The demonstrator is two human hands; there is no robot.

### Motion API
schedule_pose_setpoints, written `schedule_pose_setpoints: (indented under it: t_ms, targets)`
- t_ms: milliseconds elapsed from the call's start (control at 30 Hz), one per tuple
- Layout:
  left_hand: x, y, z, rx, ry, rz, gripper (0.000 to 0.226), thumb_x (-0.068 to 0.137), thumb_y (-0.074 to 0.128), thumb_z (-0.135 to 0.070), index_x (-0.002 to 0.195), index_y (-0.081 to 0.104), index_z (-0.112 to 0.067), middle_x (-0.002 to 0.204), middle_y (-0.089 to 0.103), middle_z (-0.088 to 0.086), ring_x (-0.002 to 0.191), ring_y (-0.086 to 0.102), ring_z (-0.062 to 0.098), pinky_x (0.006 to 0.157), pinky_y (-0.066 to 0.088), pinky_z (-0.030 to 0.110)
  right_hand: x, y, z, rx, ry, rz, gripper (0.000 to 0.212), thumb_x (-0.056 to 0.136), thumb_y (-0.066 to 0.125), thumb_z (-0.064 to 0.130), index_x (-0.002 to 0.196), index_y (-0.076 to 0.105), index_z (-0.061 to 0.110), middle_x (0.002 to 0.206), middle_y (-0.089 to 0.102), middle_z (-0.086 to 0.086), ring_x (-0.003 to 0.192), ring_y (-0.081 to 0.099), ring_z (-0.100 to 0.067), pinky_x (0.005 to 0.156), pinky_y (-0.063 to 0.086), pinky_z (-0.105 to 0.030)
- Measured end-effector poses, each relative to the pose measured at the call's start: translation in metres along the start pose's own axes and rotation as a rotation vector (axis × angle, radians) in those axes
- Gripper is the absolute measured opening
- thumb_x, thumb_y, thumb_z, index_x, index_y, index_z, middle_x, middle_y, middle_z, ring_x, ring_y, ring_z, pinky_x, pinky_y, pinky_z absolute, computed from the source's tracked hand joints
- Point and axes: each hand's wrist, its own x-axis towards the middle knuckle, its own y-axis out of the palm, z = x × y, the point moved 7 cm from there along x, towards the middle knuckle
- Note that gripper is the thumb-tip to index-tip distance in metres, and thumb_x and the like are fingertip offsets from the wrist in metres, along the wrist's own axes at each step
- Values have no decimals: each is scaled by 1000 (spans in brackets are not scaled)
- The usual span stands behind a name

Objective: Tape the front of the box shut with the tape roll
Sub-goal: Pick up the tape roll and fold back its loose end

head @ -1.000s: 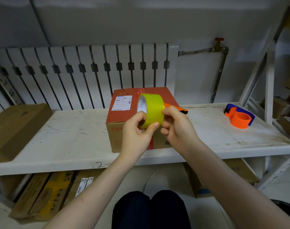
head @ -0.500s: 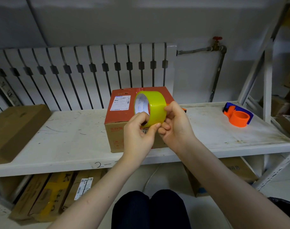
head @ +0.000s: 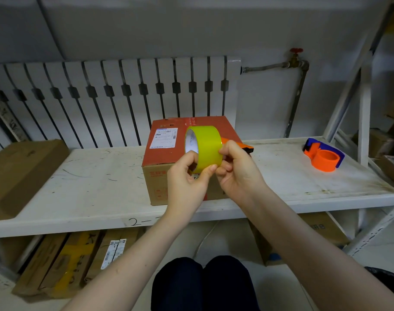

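Note:
A cardboard box with a red top and a white shipping label sits on the white shelf, its front face toward me. I hold a yellow-green tape roll in the air just in front of the box top. My left hand grips the roll from below, thumb inside the core. My right hand pinches at the roll's outer surface on its right side. Both hands cover much of the box front.
An orange and blue tape dispenser lies on the shelf at right. An orange-handled tool pokes out behind my right hand. A flat brown box lies at left. Cartons sit under the shelf. A radiator backs it.
The roll and both hands have stayed in front of the box; my right fingers have shifted slightly along the roll's outer edge. The view has tilted a little.

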Motion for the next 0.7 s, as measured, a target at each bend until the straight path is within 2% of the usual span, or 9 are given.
schedule_pose_setpoints:
  t_ms: [100,133,200,233,300,367,433,567,700]
  targets:
    - [0,-1,0,16,-3,4,21,77,72,-15,77,59,1,73,62,14,73,57,27,65,50,38,1,-3,-1,-86,-27,9,39,74,36,-16,47,37,13,48,33,2,34,30,-3,33,29,-15]
    - [0,-1,0,19,-5,7,18,78,73,-13,78,61,0,74,63,13,73,58,25,65,50,36,1,-4,-1,-131,-34,19,35,73,35,-16,49,38,10,49,35,0,36,34,-4,35,31,-15]
    - [2,-3,-1,29,-15,-1,17,78,74,-13,78,62,-1,74,64,12,74,59,24,66,50,35,1,-6,5,-315,-103,42,18,75,41,-9,63,53,-3,60,47,-10,46,45,-7,41,38,-17]
    - [4,-5,-2,37,-25,-10,19,78,74,-15,78,62,-1,74,64,12,73,58,24,66,49,36,-1,-8,12,-460,-199,33,16,78,46,-3,77,61,-6,69,55,-15,55,52,-10,45,43,-18]
    - [7,-7,-3,52,-40,-28,24,77,75,-19,75,60,0,72,61,16,71,56,27,65,48,41,-9,-8,32,-727,-529,-2,19,83,56,3,97,68,7,88,65,-13,68,61,-13,55,51,-20]
    - [10,-8,-6,64,-18,-43,29,75,74,-22,70,56,0,66,55,21,63,47,30,59,43,42,-25,4,45,-949,-877,38,21,82,64,7,102,66,12,93,63,-8,71,62,-13,61,52,-18]
    - [11,-9,-9,65,-2,-58,28,73,71,-25,68,55,-2,64,52,24,59,42,32,56,40,43,-33,11,42,-1114,-1048,82,22,82,66,10,104,67,9,92,62,-4,73,61,-10,64,52,-18]
    - [10,-9,-11,62,4,-50,25,74,72,-26,69,58,-6,63,56,18,59,43,33,58,43,45,-30,9,41,-1129,-1047,75,21,84,65,10,106,66,10,92,63,-1,75,61,-8,69,51,-15]
    - [11,-9,-11,98,13,-7,26,71,75,-26,64,52,-15,58,45,3,57,35,25,54,35,35,-28,6,40,-1117,-1019,85,20,84,65,7,104,64,9,91,63,-3,75,62,-10,69,52,-15]
